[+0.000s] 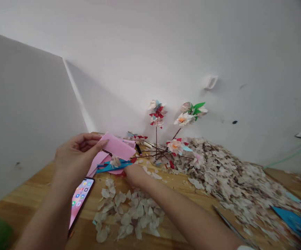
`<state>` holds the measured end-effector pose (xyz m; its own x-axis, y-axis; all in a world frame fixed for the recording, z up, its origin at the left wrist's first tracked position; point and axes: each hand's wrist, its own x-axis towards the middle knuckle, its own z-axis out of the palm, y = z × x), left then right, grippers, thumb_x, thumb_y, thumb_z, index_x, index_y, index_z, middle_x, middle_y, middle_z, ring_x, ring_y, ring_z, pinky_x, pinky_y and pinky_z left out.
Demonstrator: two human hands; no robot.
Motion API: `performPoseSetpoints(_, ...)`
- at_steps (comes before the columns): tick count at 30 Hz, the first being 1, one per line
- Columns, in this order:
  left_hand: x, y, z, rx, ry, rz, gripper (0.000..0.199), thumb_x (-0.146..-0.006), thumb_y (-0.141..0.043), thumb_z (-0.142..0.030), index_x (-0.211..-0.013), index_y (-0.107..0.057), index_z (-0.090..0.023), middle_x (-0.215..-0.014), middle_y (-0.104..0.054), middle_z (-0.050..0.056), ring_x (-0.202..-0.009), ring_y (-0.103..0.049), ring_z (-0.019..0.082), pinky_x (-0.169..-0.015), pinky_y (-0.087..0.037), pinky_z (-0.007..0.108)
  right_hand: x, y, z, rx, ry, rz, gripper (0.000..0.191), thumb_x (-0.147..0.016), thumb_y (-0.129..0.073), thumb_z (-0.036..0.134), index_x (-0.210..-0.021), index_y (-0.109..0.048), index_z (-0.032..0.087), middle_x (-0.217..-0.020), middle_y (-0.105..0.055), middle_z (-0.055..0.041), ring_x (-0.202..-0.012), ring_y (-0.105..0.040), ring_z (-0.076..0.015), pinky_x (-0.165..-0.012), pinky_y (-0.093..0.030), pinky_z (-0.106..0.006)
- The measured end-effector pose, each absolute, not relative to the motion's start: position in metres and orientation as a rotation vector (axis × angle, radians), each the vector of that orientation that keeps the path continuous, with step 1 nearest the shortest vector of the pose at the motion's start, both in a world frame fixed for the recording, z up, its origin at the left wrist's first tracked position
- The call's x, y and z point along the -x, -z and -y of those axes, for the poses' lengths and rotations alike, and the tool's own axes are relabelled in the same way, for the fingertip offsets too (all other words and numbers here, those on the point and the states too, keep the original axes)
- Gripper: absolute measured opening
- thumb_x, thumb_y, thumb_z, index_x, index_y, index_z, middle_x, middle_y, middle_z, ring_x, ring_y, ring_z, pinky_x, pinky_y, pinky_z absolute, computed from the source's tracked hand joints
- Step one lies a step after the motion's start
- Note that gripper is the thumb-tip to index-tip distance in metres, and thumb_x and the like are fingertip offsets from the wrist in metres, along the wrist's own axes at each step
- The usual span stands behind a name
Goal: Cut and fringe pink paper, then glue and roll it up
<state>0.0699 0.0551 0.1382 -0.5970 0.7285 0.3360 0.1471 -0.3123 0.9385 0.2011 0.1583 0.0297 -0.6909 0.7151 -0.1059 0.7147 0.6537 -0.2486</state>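
Thumb (101, 144) of the left hand (74, 158) lying along the upper face of a folded pink paper sheet (118, 146), the other fingers (89, 137) curved and slightly spread beside its edge; whether they clamp the sheet cannot be told. Right hand (136, 175) with fingers together at the lower edge of the paper bundle, their tips hidden, so any grip there cannot be told. Sheet and blue paper strip (111, 166) lie together between the hands, low over a wooden table (181, 196), with one pale dried petal (115, 161) on top and a little red paper just below. The paper probably handles as light, thin and soft, bending readily unless taken near a folded edge; the petal looks brittle and best held by its base.

Outward: smartphone (80, 201) under the left forearm, its lit screen showing app icons. Loose pale petals (125, 213) in a low scatter in front. Paper flowers (157, 114) on thin twig stems (156, 140) rising against a white wall (166, 52). Large heap of dried petals (231, 180) along the right. Long metal blade (228, 222), possibly scissors, partly buried at its edge; blue paper offcut (293, 222) at far right.
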Motion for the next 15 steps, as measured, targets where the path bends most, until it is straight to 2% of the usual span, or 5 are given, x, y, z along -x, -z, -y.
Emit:
performPoseSetpoints(3, -0.072, -0.139, -0.055, -1.104, -1.958, -1.530, 0.016, -0.056, -0.075, -0.020, -0.069, -0.066, -0.018, -0.062, -0.066, -0.004, -0.059, -0.062, 0.010, -0.062, -0.053, 0.019, -0.215, -0.043, -0.166, 1.215, -0.704, 2.808, 0.015, -0.083, -0.056, 0.027, -0.089, -0.060, 0.014, -0.091, -0.060, -0.0024, -0.080, -0.058, -0.0159, -0.070, -0.049, -0.032)
performPoseSetpoints(5, -0.073, -0.140, -0.057, -1.103, -1.958, -1.535, 0.016, -0.056, -0.075, -0.021, -0.069, -0.066, -0.018, -0.063, -0.066, -0.004, -0.059, -0.061, 0.010, -0.063, -0.053, 0.020, -0.226, -0.052, -0.170, 1.192, -0.913, 2.755, 0.017, -0.083, -0.057, 0.029, -0.086, -0.059, 0.013, -0.080, -0.060, 0.0002, -0.066, -0.057, -0.0121, -0.059, -0.048, -0.027)
performPoseSetpoints(9, -0.075, -0.139, -0.060, -1.117, -1.935, -1.538, 0.017, -0.056, -0.075, -0.021, -0.070, -0.066, -0.018, -0.064, -0.066, -0.003, -0.058, -0.061, 0.010, -0.058, -0.052, 0.020, -0.248, -0.065, -0.168, 1.206, -1.259, 2.576, 0.018, -0.085, -0.052, 0.030, -0.086, -0.056, 0.013, -0.057, -0.047, 0.0073, -0.039, -0.038, -0.0041, -0.038, -0.033, -0.017)
performPoseSetpoints(12, -0.076, -0.138, -0.060, -1.128, -1.908, -1.549, 0.017, -0.056, -0.076, -0.021, -0.069, -0.066, -0.018, -0.062, -0.066, -0.003, -0.057, -0.060, 0.009, -0.055, -0.050, 0.017, -0.268, -0.074, -0.155, 1.229, -1.409, 2.442, 0.011, -0.084, -0.053, 0.025, -0.084, -0.054, 0.014, -0.049, -0.033, 0.0110, -0.035, -0.025, -0.0030, -0.035, -0.023, -0.016)
performPoseSetpoints(15, -0.077, -0.138, -0.059, -1.132, -1.885, -1.566, 0.017, -0.056, -0.076, -0.022, -0.070, -0.067, -0.018, -0.062, -0.066, -0.004, -0.057, -0.059, 0.009, -0.054, -0.050, 0.016, -0.299, -0.086, -0.132, 1.303, -1.481, 2.375, 0.006, -0.078, -0.055, 0.019, -0.083, -0.057, 0.015, -0.046, -0.030, 0.0118, -0.034, -0.021, -0.0030, -0.034, -0.021, -0.016)
